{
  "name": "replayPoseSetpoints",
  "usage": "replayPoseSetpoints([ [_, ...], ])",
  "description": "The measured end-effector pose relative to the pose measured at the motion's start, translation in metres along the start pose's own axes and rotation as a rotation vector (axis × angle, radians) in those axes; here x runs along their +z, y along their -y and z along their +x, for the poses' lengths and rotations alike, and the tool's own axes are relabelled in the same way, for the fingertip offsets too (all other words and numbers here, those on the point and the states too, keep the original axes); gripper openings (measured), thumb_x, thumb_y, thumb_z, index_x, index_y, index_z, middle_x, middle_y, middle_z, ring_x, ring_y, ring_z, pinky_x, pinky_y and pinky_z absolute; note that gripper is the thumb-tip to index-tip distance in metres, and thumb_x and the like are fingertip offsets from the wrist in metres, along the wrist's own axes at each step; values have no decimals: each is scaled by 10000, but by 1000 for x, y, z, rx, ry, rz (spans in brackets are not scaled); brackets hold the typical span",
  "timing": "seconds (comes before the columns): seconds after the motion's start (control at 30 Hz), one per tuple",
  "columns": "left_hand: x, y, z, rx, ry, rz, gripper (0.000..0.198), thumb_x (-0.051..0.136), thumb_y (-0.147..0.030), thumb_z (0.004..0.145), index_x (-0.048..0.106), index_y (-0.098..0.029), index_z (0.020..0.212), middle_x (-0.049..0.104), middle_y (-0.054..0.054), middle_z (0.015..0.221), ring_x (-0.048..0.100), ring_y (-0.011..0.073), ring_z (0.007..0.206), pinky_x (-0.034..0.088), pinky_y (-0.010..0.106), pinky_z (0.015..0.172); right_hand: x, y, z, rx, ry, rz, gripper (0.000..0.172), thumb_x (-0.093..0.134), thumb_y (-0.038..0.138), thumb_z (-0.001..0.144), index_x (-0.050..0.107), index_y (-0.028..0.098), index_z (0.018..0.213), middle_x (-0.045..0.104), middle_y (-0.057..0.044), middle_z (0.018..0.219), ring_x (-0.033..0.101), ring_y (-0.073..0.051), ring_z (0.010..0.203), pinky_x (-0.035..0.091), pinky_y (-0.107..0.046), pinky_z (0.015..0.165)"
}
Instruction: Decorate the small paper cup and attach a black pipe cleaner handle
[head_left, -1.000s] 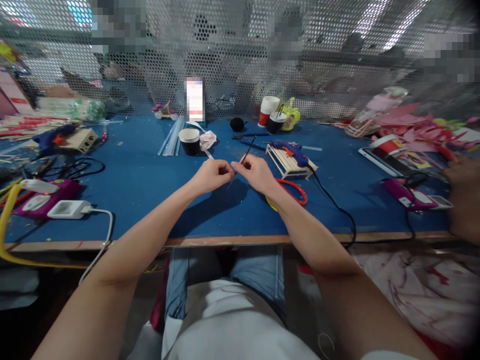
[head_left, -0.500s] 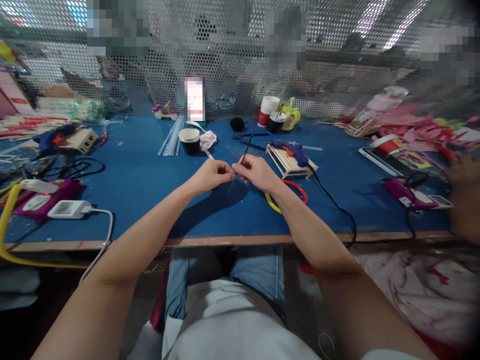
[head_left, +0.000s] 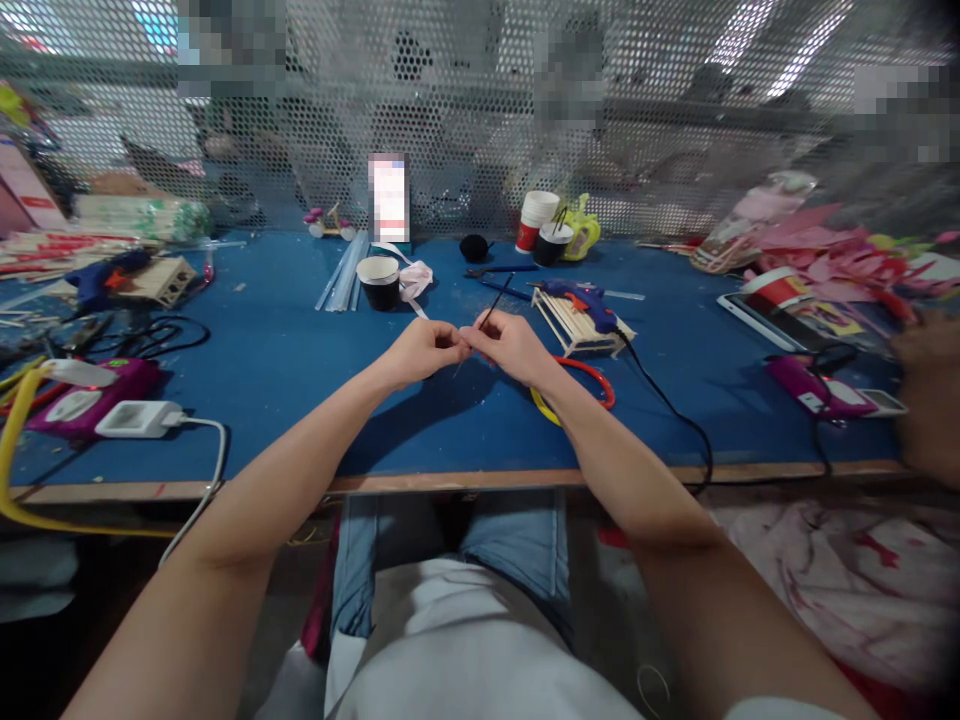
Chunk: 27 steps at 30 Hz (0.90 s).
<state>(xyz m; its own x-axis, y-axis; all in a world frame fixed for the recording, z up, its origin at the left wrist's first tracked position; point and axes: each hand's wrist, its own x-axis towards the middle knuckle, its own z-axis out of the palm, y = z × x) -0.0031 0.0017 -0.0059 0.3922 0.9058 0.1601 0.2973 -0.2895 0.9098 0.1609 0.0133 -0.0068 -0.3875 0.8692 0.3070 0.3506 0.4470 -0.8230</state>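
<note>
A thin dark stick slants up and to the right out of my right hand, whose fingers are closed on it. My left hand is pinched shut, its fingertips meeting those of the right over the blue table. Whatever sits between the left fingertips is hidden or too small to make out. Just behind the left hand stand a dark paper cup and a pale ribbon. Right of my right hand, a blue glue gun rests on a small wooden stick rack.
Clear glue sticks, blue-handled pliers and a black ball lie farther back. A lit phone leans against the mesh. Purple power strips and cables flank both sides. Another person's blurred hand is at the right edge.
The dark stick has tilted further to the right in my right hand, and its upper tip is lower. My left hand has barely moved.
</note>
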Motion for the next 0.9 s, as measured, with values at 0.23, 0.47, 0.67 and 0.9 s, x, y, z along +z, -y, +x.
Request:
replayPoseSetpoints([
  [0.23, -1, 3, 1, 6, -31, 21, 215, 595, -323, 674, 566, -114, 628, 492, -16, 543, 395, 58, 493, 289, 203, 479, 0, 2, 0, 2, -13, 20, 316, 554, 457, 754, 517, 146, 717, 507, 16, 539, 446, -81, 466, 345, -211, 450],
  [0.47, 2, 5, 2, 59, -111, 248, 177, 572, -287, 677, 573, -118, 623, 533, -7, 561, 424, 69, 524, 309, 195, 495, 2, 0, 1, -5, -61, -93, 322, 540, 456, 755, 523, 143, 681, 504, 9, 535, 440, -93, 512, 332, -221, 490],
  [0.67, 2, 0, 1, 70, -155, 334, 155, 573, -267, 672, 598, -115, 652, 572, 8, 600, 465, 81, 553, 337, 199, 521, 3, 0, 1, 0, -85, -129, 353, 535, 489, 744, 533, 145, 668, 506, 3, 541, 447, -105, 537, 332, -227, 508],
  [0.9, 3, 0, 0, 77, -178, 354, 141, 586, -258, 659, 609, -119, 650, 594, 20, 617, 488, 90, 563, 347, 199, 517, 3, -3, 2, -6, -116, -176, 389, 525, 519, 736, 523, 142, 641, 500, 4, 556, 417, -94, 526, 322, -234, 520],
])
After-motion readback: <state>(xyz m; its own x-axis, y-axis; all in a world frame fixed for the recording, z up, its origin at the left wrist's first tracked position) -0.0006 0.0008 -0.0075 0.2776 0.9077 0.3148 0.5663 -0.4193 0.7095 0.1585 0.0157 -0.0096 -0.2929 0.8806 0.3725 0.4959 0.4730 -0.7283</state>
